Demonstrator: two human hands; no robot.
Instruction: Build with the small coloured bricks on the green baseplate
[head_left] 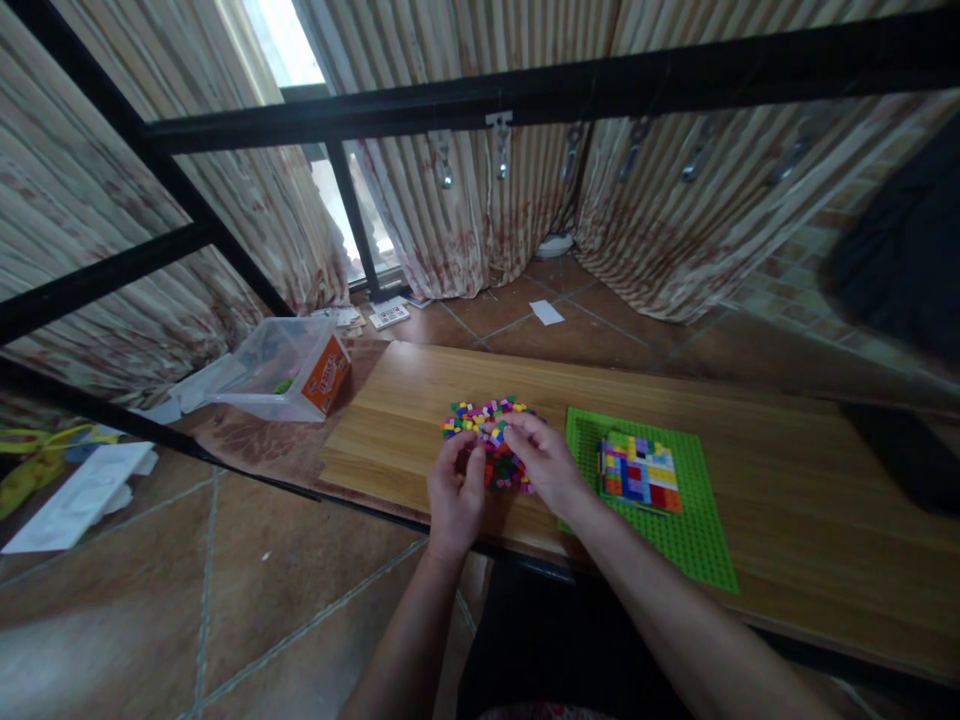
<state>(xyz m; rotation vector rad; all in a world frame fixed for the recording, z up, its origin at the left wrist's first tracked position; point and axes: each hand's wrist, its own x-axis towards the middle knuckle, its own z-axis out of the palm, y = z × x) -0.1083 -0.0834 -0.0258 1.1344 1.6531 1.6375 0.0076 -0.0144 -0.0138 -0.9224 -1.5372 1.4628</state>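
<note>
A pile of small coloured toy bricks [496,408] lies on the wooden board in front of me. My left hand [456,490] is at the pile's near left side, thumb and curled forefinger apart, with nothing visible between them. Over the right part of the pile, my right hand [547,462] has its fingertips closed together. Whatever they hold cannot be told from the bricks behind. To the right lies a green studded baseplate [709,530]. On it sits a roughly square block of multicoloured bricks [639,474], which neither hand touches.
A clear plastic box [277,402] with an orange label stands at the board's left end, a few green pieces inside. A dark flat object [904,455] lies on the wooden board [795,500] at right. Black metal bars [390,115] cross ahead, before curtains.
</note>
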